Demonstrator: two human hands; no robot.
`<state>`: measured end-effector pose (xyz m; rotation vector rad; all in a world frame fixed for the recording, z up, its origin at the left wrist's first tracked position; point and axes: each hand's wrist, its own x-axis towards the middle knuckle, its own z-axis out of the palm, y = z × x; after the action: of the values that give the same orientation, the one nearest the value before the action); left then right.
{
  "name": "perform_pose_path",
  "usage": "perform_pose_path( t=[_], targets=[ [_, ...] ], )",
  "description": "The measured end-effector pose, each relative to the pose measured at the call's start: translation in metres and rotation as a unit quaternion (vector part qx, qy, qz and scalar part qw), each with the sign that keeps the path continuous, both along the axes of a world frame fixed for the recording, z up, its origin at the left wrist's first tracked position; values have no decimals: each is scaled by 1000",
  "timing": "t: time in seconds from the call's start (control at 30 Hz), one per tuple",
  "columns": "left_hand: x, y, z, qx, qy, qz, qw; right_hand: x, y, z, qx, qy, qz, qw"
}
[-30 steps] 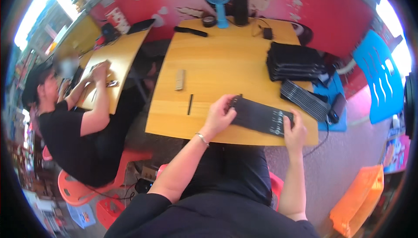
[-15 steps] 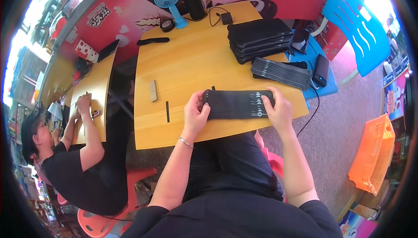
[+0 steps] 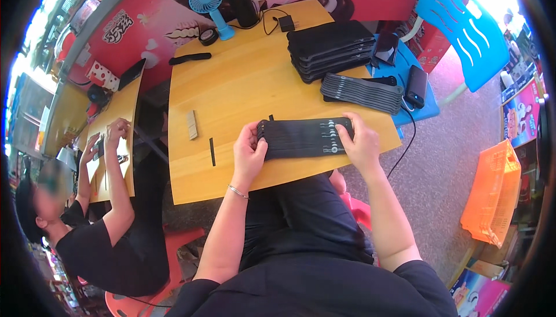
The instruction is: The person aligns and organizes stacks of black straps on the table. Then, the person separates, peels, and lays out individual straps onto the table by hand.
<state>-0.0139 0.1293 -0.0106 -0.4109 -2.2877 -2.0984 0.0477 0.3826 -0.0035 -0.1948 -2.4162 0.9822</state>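
Between my hands, over the table's near edge, I hold a fanned stack of flat black strips (image 3: 295,138). The strips overlap, and pale printed marks run down the stack near its right end. My left hand (image 3: 251,150) is closed round the left end, thumb on top. At the right end my right hand (image 3: 358,142) grips with the thumb lying over the printed marks. The fingers under the stack are hidden. A similar fanned bundle of dark grey strips (image 3: 362,92) lies beyond my right hand, in front of a tall stack of black flat pieces (image 3: 330,49).
On the wooden table (image 3: 231,97) are a small tan block (image 3: 192,125), a thin black strip (image 3: 212,152), a blue fan (image 3: 207,1), a black bottle (image 3: 240,1) and a charger (image 3: 286,24). A blue chair (image 3: 463,27) and orange crate (image 3: 491,192) stand right. A co-worker (image 3: 110,241) sits left.
The view has shifted slightly, so the table appears further left. My hands keep their hold on the strips. The co-worker's hands have moved apart over the other table.
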Motion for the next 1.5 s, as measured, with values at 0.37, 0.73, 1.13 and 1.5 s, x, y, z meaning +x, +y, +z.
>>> perform_pose_path(
  t=[0.37,0.73,1.13,1.5],
  targets=[
    [-2,-1,-3,-11,1,5,1000,-1,1,-2,-6,3,3,1000],
    [0,4,-1,7,18,20,1000,0,2,2,-21,0,6,1000],
    [-1,-4,-8,12,154,93,984,1,7,0,-81,58,85,991],
    [-4,-4,-10,-4,83,145,986,-1,-1,6,-20,77,69,994]
  ],
)
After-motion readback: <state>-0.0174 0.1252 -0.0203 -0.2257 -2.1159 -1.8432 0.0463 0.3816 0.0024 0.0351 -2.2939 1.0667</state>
